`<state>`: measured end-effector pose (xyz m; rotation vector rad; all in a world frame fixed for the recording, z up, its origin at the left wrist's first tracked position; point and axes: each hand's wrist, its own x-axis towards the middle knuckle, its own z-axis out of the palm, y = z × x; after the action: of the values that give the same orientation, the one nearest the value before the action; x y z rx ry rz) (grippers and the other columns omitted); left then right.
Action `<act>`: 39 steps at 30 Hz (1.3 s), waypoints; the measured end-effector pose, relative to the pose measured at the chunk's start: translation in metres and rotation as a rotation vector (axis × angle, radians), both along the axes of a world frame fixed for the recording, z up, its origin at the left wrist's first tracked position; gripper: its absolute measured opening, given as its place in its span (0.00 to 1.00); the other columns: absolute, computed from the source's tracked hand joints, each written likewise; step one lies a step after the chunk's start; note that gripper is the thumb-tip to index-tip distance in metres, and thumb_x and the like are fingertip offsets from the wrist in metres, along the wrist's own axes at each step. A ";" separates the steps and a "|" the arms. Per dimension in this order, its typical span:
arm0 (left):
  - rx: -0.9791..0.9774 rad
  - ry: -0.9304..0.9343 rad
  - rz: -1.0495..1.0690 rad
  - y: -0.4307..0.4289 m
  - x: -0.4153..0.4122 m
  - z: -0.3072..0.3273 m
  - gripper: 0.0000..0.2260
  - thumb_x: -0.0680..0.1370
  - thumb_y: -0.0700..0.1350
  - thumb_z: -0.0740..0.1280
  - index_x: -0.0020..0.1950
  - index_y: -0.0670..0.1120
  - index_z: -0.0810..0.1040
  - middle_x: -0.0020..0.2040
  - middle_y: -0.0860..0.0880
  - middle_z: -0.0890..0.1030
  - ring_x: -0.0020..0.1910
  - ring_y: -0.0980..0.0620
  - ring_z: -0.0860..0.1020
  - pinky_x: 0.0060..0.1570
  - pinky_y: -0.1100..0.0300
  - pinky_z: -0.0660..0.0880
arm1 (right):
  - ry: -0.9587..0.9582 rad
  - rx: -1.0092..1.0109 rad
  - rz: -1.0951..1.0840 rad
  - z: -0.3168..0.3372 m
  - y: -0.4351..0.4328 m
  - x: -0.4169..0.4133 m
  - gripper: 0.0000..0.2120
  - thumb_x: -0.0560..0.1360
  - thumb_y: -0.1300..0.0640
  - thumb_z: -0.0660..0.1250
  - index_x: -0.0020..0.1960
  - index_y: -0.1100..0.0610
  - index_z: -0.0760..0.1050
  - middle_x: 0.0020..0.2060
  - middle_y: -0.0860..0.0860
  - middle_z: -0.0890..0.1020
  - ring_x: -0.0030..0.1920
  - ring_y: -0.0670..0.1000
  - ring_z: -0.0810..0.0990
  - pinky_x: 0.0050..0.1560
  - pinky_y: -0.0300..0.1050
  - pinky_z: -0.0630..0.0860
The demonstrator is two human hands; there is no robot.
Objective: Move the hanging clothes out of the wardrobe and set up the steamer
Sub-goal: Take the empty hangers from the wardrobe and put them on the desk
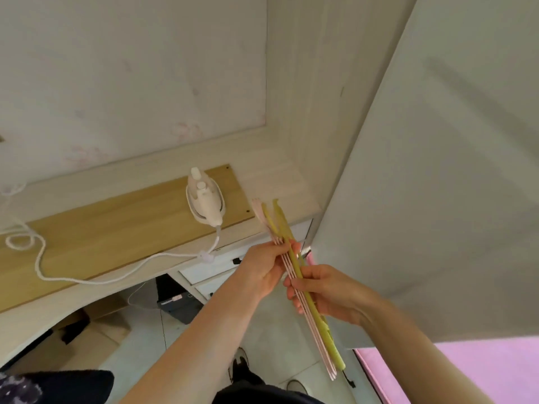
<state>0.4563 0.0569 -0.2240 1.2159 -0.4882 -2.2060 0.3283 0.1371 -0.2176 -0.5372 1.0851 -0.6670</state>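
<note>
A bundle of bare clothes hangers (303,287), several pale pink and two yellow-green, is held edge-on in front of me over the floor. My left hand (262,269) grips the bundle near its upper part. My right hand (323,293) is closed around it lower down. A white steam iron (205,199) stands on its heel on the wooden desk top (102,228). Its white cord (116,272) runs left across the desk in loose loops. No clothes are visible on the hangers.
The pale wardrobe door (437,170) stands open on the right, close to my right hand. Desk drawers (215,269) sit below the desk edge. A cardboard box (96,330) and a dark bin (175,301) lie under the desk. Pink bedding (481,368) shows at lower right.
</note>
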 end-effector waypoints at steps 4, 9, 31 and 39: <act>-0.203 -0.253 -0.190 -0.040 0.018 0.007 0.02 0.76 0.33 0.66 0.46 0.36 0.78 0.41 0.40 0.79 0.41 0.46 0.79 0.49 0.55 0.78 | -0.054 -0.015 -0.095 -0.002 -0.026 0.017 0.04 0.79 0.65 0.61 0.50 0.63 0.74 0.36 0.55 0.77 0.34 0.50 0.73 0.38 0.44 0.74; -0.661 -0.820 -0.429 -0.076 0.038 0.033 0.14 0.71 0.48 0.75 0.52 0.47 0.75 0.51 0.48 0.75 0.51 0.51 0.75 0.46 0.58 0.72 | -0.109 -0.054 -0.163 -0.001 -0.050 0.033 0.04 0.79 0.64 0.61 0.49 0.62 0.75 0.36 0.55 0.75 0.34 0.50 0.71 0.39 0.44 0.74; -0.593 -0.247 -0.167 -0.198 -0.011 0.084 0.09 0.79 0.44 0.65 0.52 0.42 0.82 0.49 0.47 0.85 0.51 0.49 0.80 0.58 0.55 0.75 | 0.210 -0.129 -0.141 0.004 -0.178 -0.020 0.07 0.79 0.65 0.61 0.50 0.65 0.79 0.37 0.55 0.81 0.34 0.51 0.77 0.38 0.43 0.76; -0.502 -0.411 -0.106 -0.245 -0.027 0.055 0.07 0.78 0.43 0.65 0.43 0.45 0.82 0.53 0.47 0.82 0.58 0.52 0.76 0.57 0.57 0.66 | 0.621 -0.190 -0.156 -0.024 -0.239 -0.037 0.09 0.79 0.66 0.59 0.48 0.63 0.78 0.37 0.54 0.82 0.32 0.48 0.77 0.37 0.39 0.76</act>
<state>0.4294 -0.1883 -0.1690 1.3710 -1.2121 -1.7464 0.2908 -0.1015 -0.2417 -0.8628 1.6663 -0.7658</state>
